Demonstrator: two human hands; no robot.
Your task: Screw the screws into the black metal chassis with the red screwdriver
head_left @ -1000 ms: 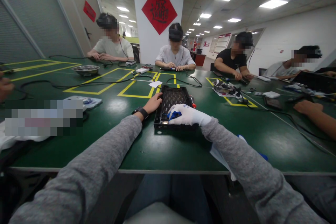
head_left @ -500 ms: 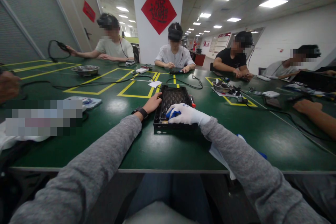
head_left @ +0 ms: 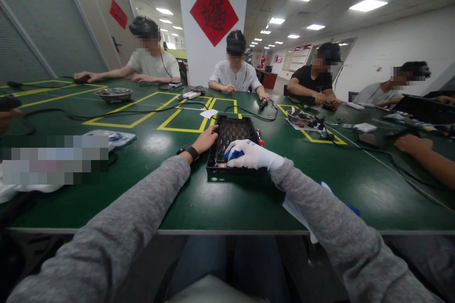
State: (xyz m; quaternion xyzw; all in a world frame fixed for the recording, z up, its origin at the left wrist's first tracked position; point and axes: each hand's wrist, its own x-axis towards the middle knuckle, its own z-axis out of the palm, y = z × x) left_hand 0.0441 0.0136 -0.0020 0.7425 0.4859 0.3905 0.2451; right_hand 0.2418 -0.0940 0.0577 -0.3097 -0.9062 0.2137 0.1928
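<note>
the bare left hand (head_left: 205, 140), loosely open, rests at the left edge of the black rectangular plastic tray (head_left: 223, 170); the white-gloved right hand (head_left: 249, 154) curls over its near end, any grip hidden. the tray lies on the green table (head_left: 213, 206); light, even left-hand pressure should stop it sliding.

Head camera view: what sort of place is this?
Probably a shared indoor workshop or assembly room: people in black headsets sit around a large green table marked with yellow tape rectangles, and an open black rectangular case lies nearby.
</note>
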